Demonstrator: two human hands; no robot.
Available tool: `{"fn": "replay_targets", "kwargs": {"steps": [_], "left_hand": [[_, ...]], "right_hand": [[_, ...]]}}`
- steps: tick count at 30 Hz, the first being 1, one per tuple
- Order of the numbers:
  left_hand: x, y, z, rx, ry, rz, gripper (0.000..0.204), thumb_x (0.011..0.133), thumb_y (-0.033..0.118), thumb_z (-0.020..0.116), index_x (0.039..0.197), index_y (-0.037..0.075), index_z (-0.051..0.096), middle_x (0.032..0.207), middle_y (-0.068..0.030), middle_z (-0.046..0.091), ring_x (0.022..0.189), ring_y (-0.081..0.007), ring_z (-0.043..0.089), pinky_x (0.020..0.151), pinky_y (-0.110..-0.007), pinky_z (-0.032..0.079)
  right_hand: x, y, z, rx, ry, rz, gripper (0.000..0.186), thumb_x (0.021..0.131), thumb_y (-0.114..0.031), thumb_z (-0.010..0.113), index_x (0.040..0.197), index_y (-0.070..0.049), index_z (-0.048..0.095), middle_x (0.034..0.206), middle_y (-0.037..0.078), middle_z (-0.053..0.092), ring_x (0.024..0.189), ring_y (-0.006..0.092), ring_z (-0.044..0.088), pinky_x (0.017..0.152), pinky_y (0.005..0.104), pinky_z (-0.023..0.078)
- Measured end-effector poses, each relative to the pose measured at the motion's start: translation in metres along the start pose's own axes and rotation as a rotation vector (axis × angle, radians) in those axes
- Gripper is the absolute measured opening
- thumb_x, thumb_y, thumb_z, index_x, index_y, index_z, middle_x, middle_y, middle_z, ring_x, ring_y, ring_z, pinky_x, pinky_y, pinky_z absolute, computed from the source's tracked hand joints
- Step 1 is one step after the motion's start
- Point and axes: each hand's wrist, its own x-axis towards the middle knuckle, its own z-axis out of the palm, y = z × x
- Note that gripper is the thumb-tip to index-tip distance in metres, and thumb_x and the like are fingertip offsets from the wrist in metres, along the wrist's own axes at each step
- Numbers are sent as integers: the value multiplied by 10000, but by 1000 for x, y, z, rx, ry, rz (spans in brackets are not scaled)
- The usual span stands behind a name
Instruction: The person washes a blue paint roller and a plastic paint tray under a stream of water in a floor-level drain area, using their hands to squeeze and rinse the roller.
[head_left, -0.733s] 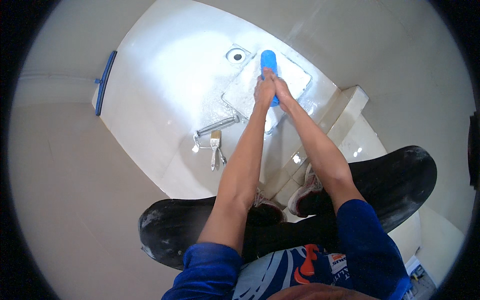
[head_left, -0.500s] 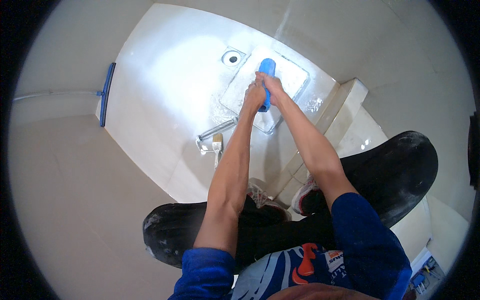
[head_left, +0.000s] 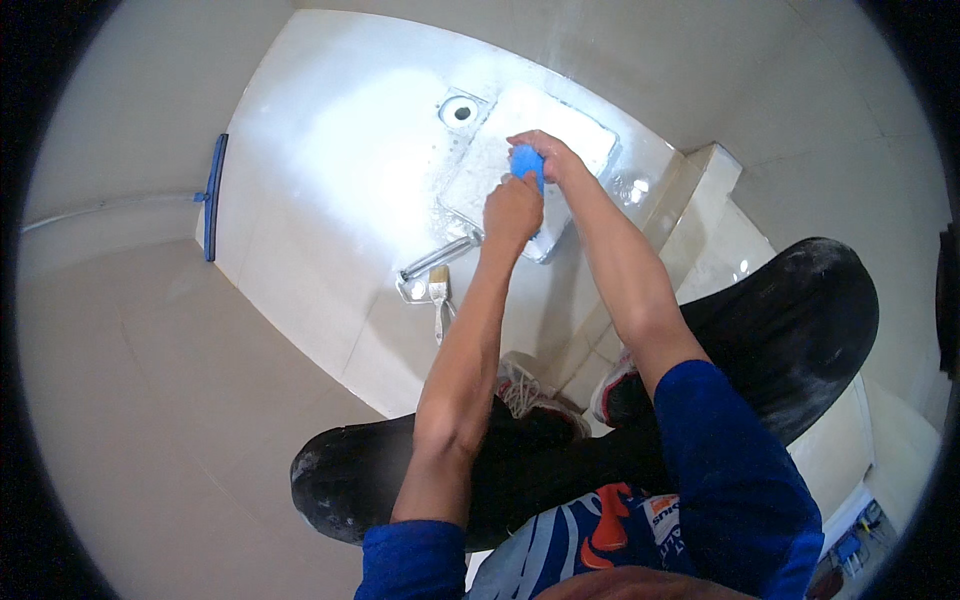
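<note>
Over a shallow white tray point(head_left: 541, 257), I hold a blue paint roller sleeve point(head_left: 527, 160) between both hands. My left hand point(head_left: 514, 210) is closed around its near end. My right hand point(head_left: 556, 158) grips the far part from the right side, with its fingers curled over the top. The tray looks wet and whitish inside. To the left of my left forearm lies a bare roller frame point(head_left: 437, 258) with a metal cage. Beside it rests a paintbrush point(head_left: 439, 290) with pale bristles and a whitish handle.
A round floor drain point(head_left: 459, 111) sits just left of the tray. Against the left wall leans a blue squeegee point(head_left: 213, 200) on a long pole. A raised tiled curb point(head_left: 690, 200) runs along the right. My shoes point(head_left: 535, 395) are close below the tray.
Both hands have shifted on the sleeve. The right hand is now higher, over its far end, and the sleeve looks shorter, more tilted or more covered. The tray and tools remain in place.
</note>
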Motion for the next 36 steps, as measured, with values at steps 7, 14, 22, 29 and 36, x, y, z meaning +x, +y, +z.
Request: {"fn": "replay_targets", "kwargs": {"steps": [7,14,22,29,36], "left_hand": [[20,-29,-24,-327,-63,-353,757,1072,563,354,1191,-123,650,1141,-341,687,1052,-437,690,954,-528,510],[42,-73,-8,-429,-170,-338,608,1101,352,252,1319,-109,583,1208,-359,654,1138,-499,643,1002,-548,492],[33,-29,7,-91,-100,-52,489,1090,273,312,1144,-82,644,1185,-341,666,1052,-486,678,958,-545,526],[10,-3,-7,107,8,112,491,1087,304,336,1050,-79,641,1049,-332,690,957,-478,699,861,-551,559],[22,-10,-13,-139,7,-148,619,1048,473,432,1019,-105,653,969,-298,697,947,-432,714,849,-538,560]], "right_hand": [[-43,8,43,312,-5,-214,303,897,-270,796,966,-25,632,881,127,672,796,254,674,760,420,587],[-89,61,97,234,144,-157,202,881,-210,795,953,-85,654,888,53,664,773,201,642,741,383,557],[-18,35,20,139,99,-91,248,863,-130,774,1023,-14,624,954,142,666,805,277,684,776,433,602],[-10,3,5,39,49,-78,268,947,-166,667,1159,-4,636,1064,177,648,949,313,674,826,463,611],[-29,-22,14,261,-1,-109,399,970,-285,703,1230,-2,594,1109,152,645,1004,290,669,896,454,596]]}}
